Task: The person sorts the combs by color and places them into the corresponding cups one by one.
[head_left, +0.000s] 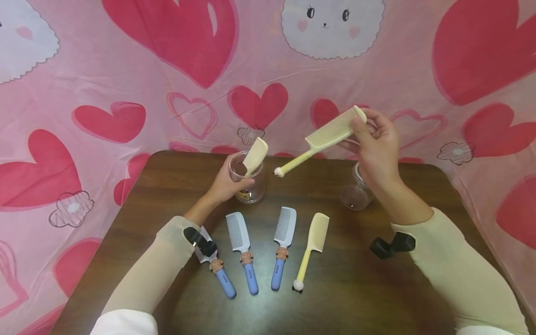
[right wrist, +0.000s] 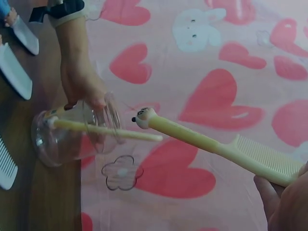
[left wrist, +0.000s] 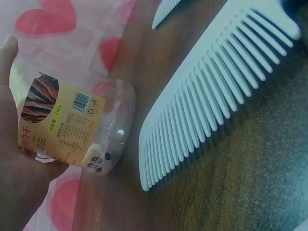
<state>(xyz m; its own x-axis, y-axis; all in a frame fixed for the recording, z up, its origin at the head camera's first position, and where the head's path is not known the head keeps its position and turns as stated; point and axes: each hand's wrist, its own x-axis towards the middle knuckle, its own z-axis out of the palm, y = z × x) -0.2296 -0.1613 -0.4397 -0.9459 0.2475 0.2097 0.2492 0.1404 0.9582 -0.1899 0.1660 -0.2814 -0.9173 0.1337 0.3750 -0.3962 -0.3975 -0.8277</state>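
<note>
My left hand grips a clear plastic jar that stands on the table and bears a printed label. Inside it, handle down, is a yellow comb, its toothed part sticking out above the rim. Raised to the right of that jar, my right hand pinches a second yellow comb by the end of its toothed part. Its handle, tipped with a small panda head, points down and left toward the jar's mouth, apart from it.
On the wooden table lie a yellow comb and three blue-handled combs, one beside the yellow one, another further left, the third partly under the left wrist. A second clear jar stands behind the right hand.
</note>
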